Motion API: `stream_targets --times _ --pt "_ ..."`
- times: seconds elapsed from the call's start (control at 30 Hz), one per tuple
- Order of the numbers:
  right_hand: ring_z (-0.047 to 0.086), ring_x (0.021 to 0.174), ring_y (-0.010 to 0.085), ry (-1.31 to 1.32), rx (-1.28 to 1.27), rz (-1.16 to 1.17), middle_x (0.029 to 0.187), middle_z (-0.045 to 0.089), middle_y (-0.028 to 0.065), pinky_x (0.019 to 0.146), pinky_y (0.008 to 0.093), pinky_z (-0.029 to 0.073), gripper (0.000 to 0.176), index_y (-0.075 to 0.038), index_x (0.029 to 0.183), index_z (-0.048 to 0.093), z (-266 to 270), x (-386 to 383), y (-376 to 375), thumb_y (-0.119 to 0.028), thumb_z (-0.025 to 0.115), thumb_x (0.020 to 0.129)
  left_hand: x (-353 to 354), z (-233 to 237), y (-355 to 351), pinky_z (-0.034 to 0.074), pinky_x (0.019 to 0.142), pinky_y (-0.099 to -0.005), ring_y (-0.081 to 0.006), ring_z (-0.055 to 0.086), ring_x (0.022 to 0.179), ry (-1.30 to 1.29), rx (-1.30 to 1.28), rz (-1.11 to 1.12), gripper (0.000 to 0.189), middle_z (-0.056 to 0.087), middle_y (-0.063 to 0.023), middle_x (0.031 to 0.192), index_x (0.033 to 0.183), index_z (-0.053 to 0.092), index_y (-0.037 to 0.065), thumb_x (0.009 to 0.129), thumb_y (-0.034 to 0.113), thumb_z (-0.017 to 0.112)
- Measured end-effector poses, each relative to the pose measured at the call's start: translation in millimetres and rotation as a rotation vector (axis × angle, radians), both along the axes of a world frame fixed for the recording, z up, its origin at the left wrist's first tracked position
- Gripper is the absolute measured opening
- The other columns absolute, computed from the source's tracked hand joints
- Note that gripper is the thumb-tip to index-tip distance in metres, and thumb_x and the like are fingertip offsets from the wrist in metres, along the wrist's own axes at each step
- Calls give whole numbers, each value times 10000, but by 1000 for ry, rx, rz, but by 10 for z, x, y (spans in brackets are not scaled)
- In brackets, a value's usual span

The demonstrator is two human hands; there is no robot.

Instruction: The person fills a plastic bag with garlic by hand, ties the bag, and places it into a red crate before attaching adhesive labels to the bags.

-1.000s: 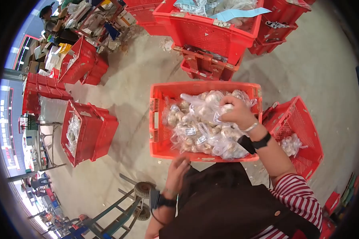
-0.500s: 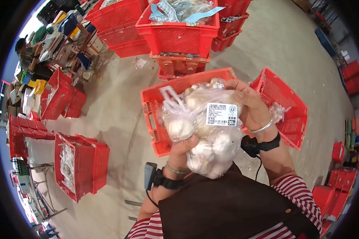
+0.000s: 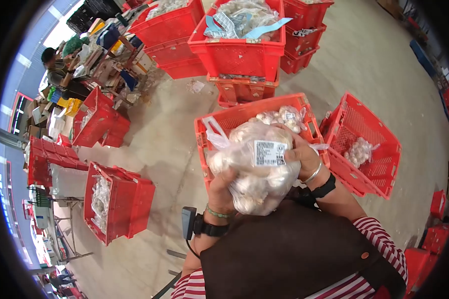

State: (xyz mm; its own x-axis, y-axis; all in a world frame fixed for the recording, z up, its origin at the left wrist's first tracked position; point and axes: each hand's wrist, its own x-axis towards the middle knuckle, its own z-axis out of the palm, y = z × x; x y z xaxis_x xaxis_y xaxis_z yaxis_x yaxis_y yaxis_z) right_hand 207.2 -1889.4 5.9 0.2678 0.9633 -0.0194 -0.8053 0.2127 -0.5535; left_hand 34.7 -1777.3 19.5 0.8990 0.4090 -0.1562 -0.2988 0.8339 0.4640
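Note:
A clear plastic bag of garlic [image 3: 249, 187] is held up in front of my apron, a white printed label [image 3: 270, 153] facing up on it. My left hand [image 3: 221, 192] grips its lower left side, thumb on the plastic. On the upper right side, my right hand [image 3: 303, 158] has its thumb close to the label. The bag's loose handles stick out at the upper left. Beneath it stands a red crate [image 3: 257, 106], where another labelled bag [image 3: 290, 117] lies near the far right corner.
To the right, a second red crate [image 3: 366, 117] contains a filled bag [image 3: 360, 151]. Stacked red crates [image 3: 239, 57] with bagged goods stand ahead. More crates [image 3: 129, 199] are on the left. A person [image 3: 60, 72] is at a cluttered bench in the far left.
The view has shifted, so the surroundings appear farther right and lower. The bag has tilted in my hands and its label looks flatter. The bag lying in the crate shows more fully.

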Motion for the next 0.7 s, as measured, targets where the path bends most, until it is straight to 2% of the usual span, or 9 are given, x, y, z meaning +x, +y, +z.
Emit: stream_targets --times 0.17,0.27,0.3,0.33,0.43,0.53,0.57,0.67,0.7 --pt "535 1088 209 -100 86 99 1169 533 70 944 343 439 818 -42 1282 415 133 314 -73 34 792 560 129 -59 -80 427 961 -427 -286 527 1109 -69 120 28 765 538 -128 1205 1288 394 -10 631 121 763" --pt "545 1085 213 -58 74 113 1172 539 81 922 349 463 788 -34 1280 414 138 429 -55 22 781 585 214 -36 -176 427 961 -424 -283 525 1112 -88 185 63 748 537 -132 1206 1297 383 -11 674 176 753" --pt "559 1072 213 -66 144 132 1168 551 89 906 352 479 695 -22 1273 424 143 442 -16 -32 758 665 237 -20 -200 427 961 -424 -283 525 1112 -80 188 70 748 537 -132 1206 1297 383 -11 674 176 753" --pt "559 1072 213 -56 146 139 1168 551 89 906 352 479 695 -22 1273 424 157 440 31 -32 758 665 267 3 -219 429 960 -419 -279 523 1117 -35 155 84 725 533 -131 1211 1298 380 -11 706 208 737" --pt "599 989 179 -29 -89 34 1076 604 77 865 312 497 439 -9 1227 481 195 376 122 -159 637 845 271 -12 -243 458 928 -401 -260 519 1125 50 8 54 666 511 -127 1240 1307 366 -6 800 294 678" --pt "611 955 172 87 -165 -18 1043 617 68 850 300 501 382 -7 1204 501 121 379 162 -162 605 871 283 -58 -312 471 913 -406 -255 523 1119 128 61 43 644 500 -124 1252 1315 353 6 815 257 672" --pt "590 1000 174 75 -141 -21 1092 593 70 869 303 489 416 -10 1224 476 181 352 118 -178 613 869 292 -57 -330 475 910 -412 -255 526 1116 214 166 68 637 497 -122 1253 1321 344 12 822 240 669" --pt "550 1073 178 66 -100 26 1168 544 72 899 308 471 524 -12 1278 413 113 333 72 -172 652 839 283 -87 -318 475 918 -419 -258 522 1122 212 74 92 621 491 -124 1256 1327 327 19 837 211 655" --pt "514 1122 186 -91 -110 20 1219 496 75 917 314 457 637 -14 1324 343 71 305 24 -152 687 806 287 -59 -298 477 919 -423 -266 517 1131 205 146 118 623 489 -130 1255 1327 319 9 848 246 640"
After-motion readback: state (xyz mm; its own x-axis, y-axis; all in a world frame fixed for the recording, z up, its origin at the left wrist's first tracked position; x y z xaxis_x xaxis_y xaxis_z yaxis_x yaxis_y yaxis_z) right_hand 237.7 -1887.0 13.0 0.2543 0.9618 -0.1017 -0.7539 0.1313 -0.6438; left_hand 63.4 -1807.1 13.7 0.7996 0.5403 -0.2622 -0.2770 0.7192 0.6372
